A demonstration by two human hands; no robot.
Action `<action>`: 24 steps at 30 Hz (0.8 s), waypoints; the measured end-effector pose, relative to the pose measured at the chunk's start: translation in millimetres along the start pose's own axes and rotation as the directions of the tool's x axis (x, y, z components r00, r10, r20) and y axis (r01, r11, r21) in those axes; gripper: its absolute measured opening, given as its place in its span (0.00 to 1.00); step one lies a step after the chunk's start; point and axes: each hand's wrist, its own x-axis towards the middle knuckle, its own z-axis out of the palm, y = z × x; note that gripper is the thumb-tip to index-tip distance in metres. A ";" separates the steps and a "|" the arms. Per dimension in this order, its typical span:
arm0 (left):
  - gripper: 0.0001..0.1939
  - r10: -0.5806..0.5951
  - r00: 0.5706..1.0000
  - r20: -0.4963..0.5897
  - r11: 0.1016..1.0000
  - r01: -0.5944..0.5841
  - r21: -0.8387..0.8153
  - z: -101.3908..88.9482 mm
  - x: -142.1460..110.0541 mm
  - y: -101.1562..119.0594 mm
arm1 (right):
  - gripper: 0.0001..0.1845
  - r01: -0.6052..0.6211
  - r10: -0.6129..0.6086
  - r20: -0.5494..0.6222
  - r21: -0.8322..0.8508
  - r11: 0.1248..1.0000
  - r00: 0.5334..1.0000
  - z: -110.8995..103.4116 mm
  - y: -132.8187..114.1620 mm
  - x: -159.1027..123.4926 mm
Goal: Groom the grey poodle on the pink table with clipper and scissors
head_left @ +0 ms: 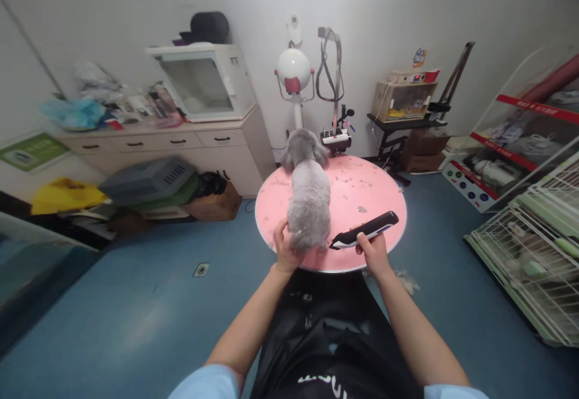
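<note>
Closest to the camera is a glossy black apron with white lettering (337,345), and right past it sits a round pink counter with a thin pale rim (386,203). On the counter there's a small fluffy gray dog (310,191), a bit left of the middle; its legs are mostly hidden, so no idea if it's standing or sitting. The key thing here is how it lines up: long axis pointing pretty much straight away from the person, rump by the near edge, floppy-eared head toward the far side. The left hand (288,248) is the nearer one, fingers up against the left side of the rump, though I can't tell if they're closed on anything. The right hand (373,253) is wrapped around a long black clipper with a pale underside (367,230), out to the dog's right, narrow end aimed left and slightly down at the rump, just beside the fur (can't swear whether it's touching). Gray tufts of hair (362,209) are scattered around the counter too.
</note>
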 end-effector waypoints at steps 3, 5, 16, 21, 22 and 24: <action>0.17 0.183 0.983 0.022 0.983 -0.184 0.016 2.8 20.7 2.4 | 0.22 -0.005 0.006 -0.032 0.029 1.000 0.999 0.4 1.9 -2.9; 0.15 0.259 0.964 0.065 0.964 -0.262 0.038 0.4 32.5 5.5 | 0.21 -0.013 0.015 -0.046 0.045 0.999 0.999 1.6 2.9 -5.1; 0.06 0.516 0.829 0.217 0.841 -0.538 0.055 -17.6 69.1 -1.2 | 0.24 -0.044 0.052 -0.052 0.149 0.988 0.997 16.4 2.7 -10.2; 0.10 0.287 0.944 0.162 0.958 -0.280 -0.063 -16.1 73.2 12.1 | 0.19 0.029 0.005 -0.181 0.185 0.982 0.983 25.7 -17.1 4.1; 0.09 0.226 0.960 0.164 0.973 -0.214 -0.088 -14.9 74.4 15.7 | 0.18 0.049 -0.015 -0.191 0.178 0.983 0.981 28.4 -26.0 9.4; 0.08 0.142 0.975 0.173 0.986 -0.124 -0.111 -12.6 77.5 22.1 | 0.17 0.094 -0.066 -0.180 0.149 0.984 0.981 34.6 -45.7 20.2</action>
